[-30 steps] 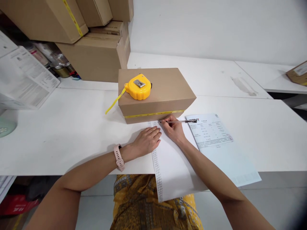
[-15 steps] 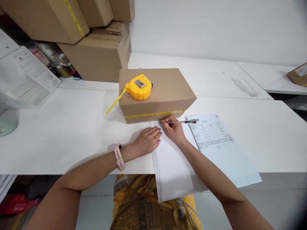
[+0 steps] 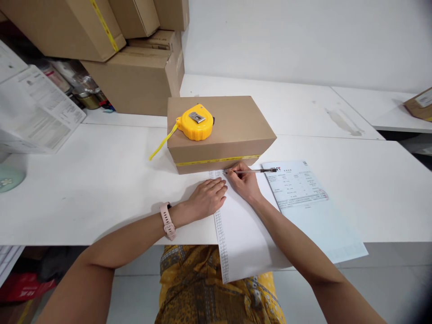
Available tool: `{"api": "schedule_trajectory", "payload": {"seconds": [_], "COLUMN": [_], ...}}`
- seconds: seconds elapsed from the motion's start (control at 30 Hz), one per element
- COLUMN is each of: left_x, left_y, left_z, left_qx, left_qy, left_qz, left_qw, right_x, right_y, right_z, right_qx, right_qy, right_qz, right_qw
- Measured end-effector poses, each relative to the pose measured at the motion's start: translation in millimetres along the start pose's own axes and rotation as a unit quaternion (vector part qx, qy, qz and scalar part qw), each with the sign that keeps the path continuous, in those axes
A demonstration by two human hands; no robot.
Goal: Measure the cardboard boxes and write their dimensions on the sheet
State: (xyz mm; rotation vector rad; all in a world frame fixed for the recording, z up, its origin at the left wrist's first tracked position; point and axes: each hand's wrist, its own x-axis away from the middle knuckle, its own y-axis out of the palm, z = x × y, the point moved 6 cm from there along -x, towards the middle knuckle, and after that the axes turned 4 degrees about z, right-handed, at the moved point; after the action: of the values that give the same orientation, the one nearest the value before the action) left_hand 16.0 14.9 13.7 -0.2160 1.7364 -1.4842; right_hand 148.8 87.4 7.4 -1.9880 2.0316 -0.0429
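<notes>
My right hand [image 3: 243,183] is closed around a pen [image 3: 253,171], its tip near the top of a white sheet of paper [image 3: 249,243]. Rows of small handwriting run down the sheet's left edge. Flat over that edge lies my left hand [image 3: 208,196], fingers extended, holding nothing. Just beyond both hands stands a closed cardboard box [image 3: 232,119] with a yellow tape strip along its front. On its top rests a yellow tape measure [image 3: 196,123] with a metal clip and a yellow strap. The paper's near end hangs over the table edge.
A printed form [image 3: 303,202] lies to the right, reaching past the edge of the white table [image 3: 101,193]. Cardboard boxes [image 3: 135,81] are stacked at the back left, beside white printed packages [image 3: 43,108]. Another box [image 3: 420,105] sits far right. A pale green object [image 3: 11,177] is at the left.
The pen has shifted very slightly to the right along the sheet's top with my right hand. My left hand stays in place.
</notes>
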Motion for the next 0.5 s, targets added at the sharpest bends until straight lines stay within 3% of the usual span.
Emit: {"api": "schedule_trajectory", "payload": {"seconds": [0.5], "left_x": [0.3], "left_y": [1.7], "left_z": [-2.2], "left_qx": [0.040], "left_qy": [-0.019], "left_qz": [-0.019], "left_qw": [0.999], "right_x": [-1.0], "right_y": [-2.2], "right_z": [0.9], "right_qx": [0.003], "right_qy": [0.000], "right_qz": [0.011], "right_qw": [1.000]}}
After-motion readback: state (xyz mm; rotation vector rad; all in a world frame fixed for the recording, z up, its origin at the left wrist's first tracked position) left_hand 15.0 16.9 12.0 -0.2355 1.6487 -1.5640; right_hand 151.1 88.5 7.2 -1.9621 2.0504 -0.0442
